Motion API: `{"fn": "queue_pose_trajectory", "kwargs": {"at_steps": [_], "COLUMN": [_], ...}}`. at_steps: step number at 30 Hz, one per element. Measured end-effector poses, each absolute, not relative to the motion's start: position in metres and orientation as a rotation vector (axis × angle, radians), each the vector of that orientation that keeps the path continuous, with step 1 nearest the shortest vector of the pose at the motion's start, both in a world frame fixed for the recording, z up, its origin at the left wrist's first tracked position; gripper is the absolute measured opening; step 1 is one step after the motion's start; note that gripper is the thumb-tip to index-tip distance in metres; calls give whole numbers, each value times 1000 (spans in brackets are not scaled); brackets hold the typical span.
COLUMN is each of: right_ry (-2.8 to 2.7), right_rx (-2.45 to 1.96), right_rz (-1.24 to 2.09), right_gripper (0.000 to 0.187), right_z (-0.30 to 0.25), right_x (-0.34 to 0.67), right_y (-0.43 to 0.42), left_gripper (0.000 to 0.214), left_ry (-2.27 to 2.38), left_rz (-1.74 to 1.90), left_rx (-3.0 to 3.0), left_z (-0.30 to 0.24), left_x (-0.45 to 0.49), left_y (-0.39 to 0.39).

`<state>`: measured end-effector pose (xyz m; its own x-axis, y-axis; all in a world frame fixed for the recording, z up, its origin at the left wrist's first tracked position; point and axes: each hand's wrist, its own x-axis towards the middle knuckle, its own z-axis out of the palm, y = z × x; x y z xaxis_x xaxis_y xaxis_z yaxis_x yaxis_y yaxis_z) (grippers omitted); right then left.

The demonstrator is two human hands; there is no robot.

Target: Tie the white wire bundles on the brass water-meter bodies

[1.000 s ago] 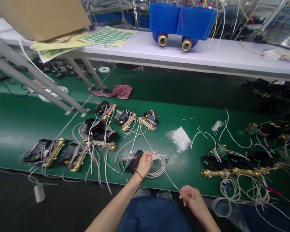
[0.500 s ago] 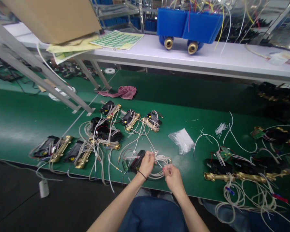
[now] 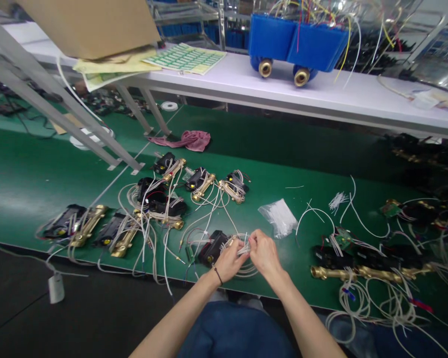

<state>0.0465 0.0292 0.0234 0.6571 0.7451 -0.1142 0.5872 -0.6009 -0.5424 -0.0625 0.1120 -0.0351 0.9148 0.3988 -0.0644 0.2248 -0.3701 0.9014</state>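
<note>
Left hand around coiled cable

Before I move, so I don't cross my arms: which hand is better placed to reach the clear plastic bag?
Right, I'd judge: the right hand is nearer the clear plastic bag, while the left hand sits farther off. Both are at the cable coil, though.

L hand gripping cable coil, R hand at it, blk unit by L, grn bench
</note>
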Motion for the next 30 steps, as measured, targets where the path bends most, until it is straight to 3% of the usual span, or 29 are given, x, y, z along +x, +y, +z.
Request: {"fn": "queue_pose_trajectory", "kwargs": {"at_steps": [9,23,27,30], "right_ry": [-1068,-1047,-1480,-1991], "right_rx": [-2032,-2024,-1994,-1928], "right_rz": [608,504,284,142], "right_gripper": [28,21,39,29], "right_z": [-6,-14,-9,0], "right_x": [48,49,59,69], "right_y": [18,9,7,8], "left_gripper": [19,19,15,14], "left_ry": [533,556,499,454], "left_rz": [243,170,134,89], "left_rx": [1763,1735,1717,1710], "left_z": [-35,-45,-45,-44], "left_x": [-69,-64,-65,-66], "left_y": [117,121,124,129]}}
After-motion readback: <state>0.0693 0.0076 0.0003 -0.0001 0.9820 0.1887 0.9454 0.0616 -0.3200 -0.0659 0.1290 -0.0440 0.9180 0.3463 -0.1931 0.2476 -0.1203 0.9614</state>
